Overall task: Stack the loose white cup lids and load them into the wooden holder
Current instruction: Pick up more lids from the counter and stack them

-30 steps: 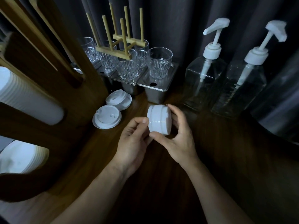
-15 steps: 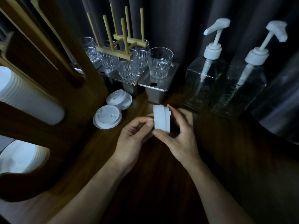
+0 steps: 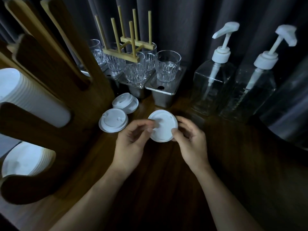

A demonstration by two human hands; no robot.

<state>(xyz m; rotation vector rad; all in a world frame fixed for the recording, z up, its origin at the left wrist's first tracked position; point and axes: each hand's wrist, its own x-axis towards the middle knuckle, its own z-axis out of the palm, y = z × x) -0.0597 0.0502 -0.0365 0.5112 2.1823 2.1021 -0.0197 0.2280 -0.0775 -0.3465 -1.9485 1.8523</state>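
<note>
Above the wooden surface (image 3: 166, 189), left grip (image 3: 131, 147) and right grip (image 3: 191, 145) pinch a stack of white lids (image 3: 164, 126) by its rim — two loose lids (image 3: 113, 122) lie left, beside the wooden holder (image 3: 86, 104).

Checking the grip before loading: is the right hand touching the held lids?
Touching. Head view: the right hand pinches the held lids, thumb on the near rim, fingers behind the far edge.

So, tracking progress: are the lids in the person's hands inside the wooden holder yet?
Out. The left hand and right hand hold the lids to the right of the wooden holder, clear of it.
</note>
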